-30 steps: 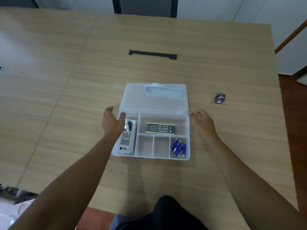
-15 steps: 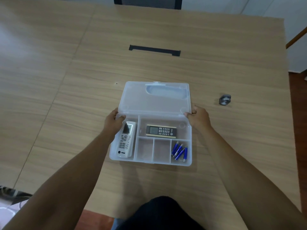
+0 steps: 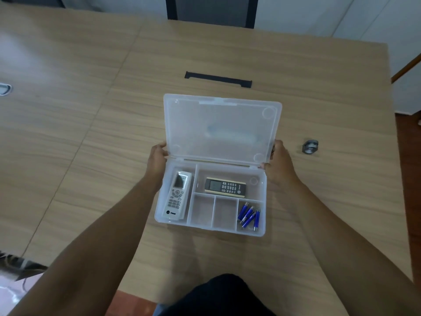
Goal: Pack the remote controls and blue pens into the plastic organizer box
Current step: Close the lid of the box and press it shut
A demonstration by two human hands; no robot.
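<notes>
A clear plastic organizer box (image 3: 263, 231) sits on the wooden table in front of me. Its lid (image 3: 222, 128) is raised about halfway, tilted up from the hinge. My left hand (image 3: 158, 159) grips the lid's left edge and my right hand (image 3: 276, 159) grips its right edge. A white remote (image 3: 176, 196) lies in the long left compartment. A dark remote with a gold edge (image 3: 225, 187) lies in the wide back compartment. Several blue pens (image 3: 249, 215) lie in the front right compartment. The two front middle compartments hold nothing.
A small grey metal object (image 3: 309, 146) lies on the table to the right of the box. A black cable slot (image 3: 218, 79) is set in the table behind the box. A chair back (image 3: 211, 10) stands at the far edge.
Both hands have taken hold of the lid's side edges and lifted it from lying flat on the table to about halfway up.
</notes>
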